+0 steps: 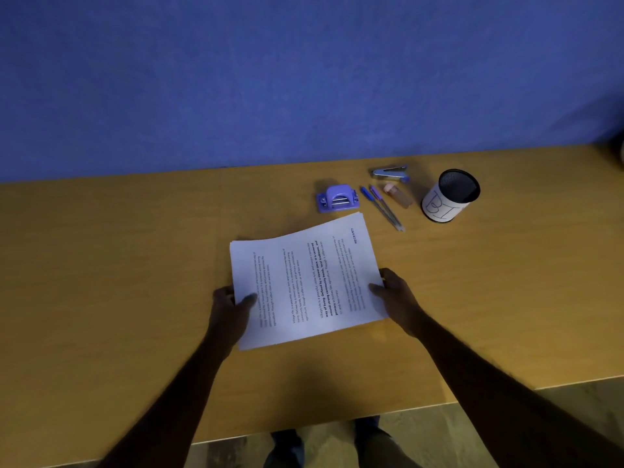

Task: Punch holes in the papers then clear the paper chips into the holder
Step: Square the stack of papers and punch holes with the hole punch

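Bare desk (135, 265) left of punch (337, 197)

dim, bluish cast | soft focus – edges bowed | arms dark

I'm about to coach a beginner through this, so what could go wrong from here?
The papers are fanned at the far edge, so the holes may not line up unless squared first. Sliding them toward the hole punch could knock the pens lying close beside it. Both hands grip only the near corners, so sheets may sag.

This looks like an office. A wooden desk (135, 265) stands against a blue partition wall (236, 79). On it lie a stapler (390, 172), pens (381, 206) and a hole punch (337, 198).
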`<move>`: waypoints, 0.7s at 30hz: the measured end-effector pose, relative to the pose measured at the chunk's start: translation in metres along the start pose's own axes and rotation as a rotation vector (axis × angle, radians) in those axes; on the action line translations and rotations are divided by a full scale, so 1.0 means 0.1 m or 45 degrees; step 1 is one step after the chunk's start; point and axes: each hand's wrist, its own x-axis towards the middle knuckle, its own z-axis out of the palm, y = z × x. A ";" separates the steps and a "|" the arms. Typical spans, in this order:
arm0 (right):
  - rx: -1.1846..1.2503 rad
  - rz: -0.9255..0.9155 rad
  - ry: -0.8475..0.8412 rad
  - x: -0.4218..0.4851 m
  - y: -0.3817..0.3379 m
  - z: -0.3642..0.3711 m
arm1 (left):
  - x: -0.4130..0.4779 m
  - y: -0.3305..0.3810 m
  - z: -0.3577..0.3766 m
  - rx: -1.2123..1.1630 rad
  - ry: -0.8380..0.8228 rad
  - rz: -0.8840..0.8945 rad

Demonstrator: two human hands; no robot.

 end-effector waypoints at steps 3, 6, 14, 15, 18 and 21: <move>-0.033 0.058 -0.038 0.01 -0.02 -0.01 | 0.06 0.07 0.05 0.048 -0.049 0.062; -0.154 0.014 -0.024 0.07 -0.04 -0.03 | 0.08 0.09 0.08 0.143 -0.118 0.125; -0.495 -0.022 0.137 0.28 -0.12 -0.01 | 0.13 0.12 0.09 0.168 -0.268 0.096; -0.535 -0.026 0.163 0.30 -0.14 -0.01 | 0.14 0.13 0.09 0.159 -0.263 0.100; -0.558 -0.027 0.205 0.37 -0.19 -0.01 | 0.15 0.17 0.11 0.160 -0.242 0.177; -0.438 -0.053 0.191 0.40 -0.21 -0.04 | 0.16 0.18 0.15 0.122 -0.245 0.250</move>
